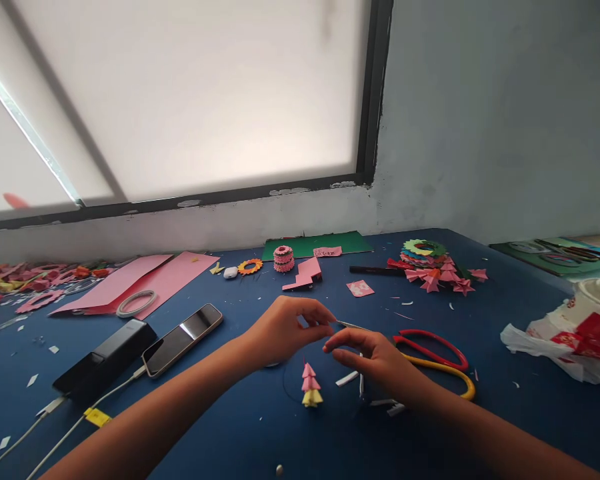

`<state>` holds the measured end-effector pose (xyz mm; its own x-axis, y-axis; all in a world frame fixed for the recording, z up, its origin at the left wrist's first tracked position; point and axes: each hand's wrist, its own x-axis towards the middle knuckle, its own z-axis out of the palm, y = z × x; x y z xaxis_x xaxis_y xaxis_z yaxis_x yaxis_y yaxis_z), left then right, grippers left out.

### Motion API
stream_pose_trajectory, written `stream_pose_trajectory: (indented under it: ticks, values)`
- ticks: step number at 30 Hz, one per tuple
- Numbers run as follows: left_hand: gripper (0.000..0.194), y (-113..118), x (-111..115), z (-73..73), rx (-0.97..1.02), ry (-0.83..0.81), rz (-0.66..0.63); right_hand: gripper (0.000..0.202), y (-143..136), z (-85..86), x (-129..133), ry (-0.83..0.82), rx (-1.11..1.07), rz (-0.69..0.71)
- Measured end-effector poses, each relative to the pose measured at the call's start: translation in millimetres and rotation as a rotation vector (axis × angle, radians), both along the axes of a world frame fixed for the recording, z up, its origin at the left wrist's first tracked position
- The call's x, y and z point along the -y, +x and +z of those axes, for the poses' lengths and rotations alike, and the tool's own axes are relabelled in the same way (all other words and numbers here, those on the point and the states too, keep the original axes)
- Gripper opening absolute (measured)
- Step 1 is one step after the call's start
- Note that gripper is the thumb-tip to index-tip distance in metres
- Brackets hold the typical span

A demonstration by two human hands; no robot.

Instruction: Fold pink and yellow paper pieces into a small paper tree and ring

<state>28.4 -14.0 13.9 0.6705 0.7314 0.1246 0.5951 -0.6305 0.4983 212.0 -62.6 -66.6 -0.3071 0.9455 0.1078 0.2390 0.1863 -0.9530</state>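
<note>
My left hand point(291, 328) is raised over the middle of the table with thumb and fingertips pinched together. My right hand point(367, 353) meets it from the right, its fingertips closed and almost touching the left ones. Whatever is between the fingers is too small to make out. Just below them lies a small folded-paper piece point(310, 387) of stacked pink tiers over a yellow one, with a thin dark thread curving beside it. Scissors point(457, 357) with one red and one yellow handle lie behind my right hand, which partly hides them.
A phone point(183, 340) and a black power bank point(105, 360) with white cables lie left. Pink paper sheets point(180, 273) hold a tape roll point(136, 303). Paper rings point(283, 259) and a green sheet point(350, 243) are behind; folded paper ornaments point(430, 273) and a plastic-wrapped cup point(580, 327) stand right.
</note>
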Motion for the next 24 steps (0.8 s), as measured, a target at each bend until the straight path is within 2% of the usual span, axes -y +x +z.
stream_pose_trajectory:
  ticks: [3, 7, 11, 14, 19, 24]
  values:
    - [0.016, -11.2, -22.8, -9.2, -0.105, 0.067, 0.091, 0.026, -1.6, -1.0, 1.5, 0.064, 0.157, -0.022]
    - [0.017, -43.0, -74.6, -27.2, -0.299, 0.141, 0.223, 0.021, -4.9, 1.0, -0.7, 0.095, 0.336, 0.054]
    - [0.026, -78.7, -127.9, -44.5, -0.421, 0.216, 0.401, 0.017, -13.9, 1.0, -13.7, 0.12, 0.493, 0.153]
    - [0.029, -95.5, -159.0, -54.4, -0.473, 0.237, 0.484, 0.015, -26.5, 0.9, -29.1, 0.149, 0.598, 0.197]
    - [0.03, -101.1, -195.6, -64.4, -0.506, 0.243, 0.532, 0.021, -50.6, 9.9, -53.8, 0.126, 0.806, 0.196]
    - [0.029, -96.9, -218.6, -62.8, -0.524, 0.262, 0.533, 0.029, -70.6, 26.9, -65.5, 0.026, 1.02, 0.278]
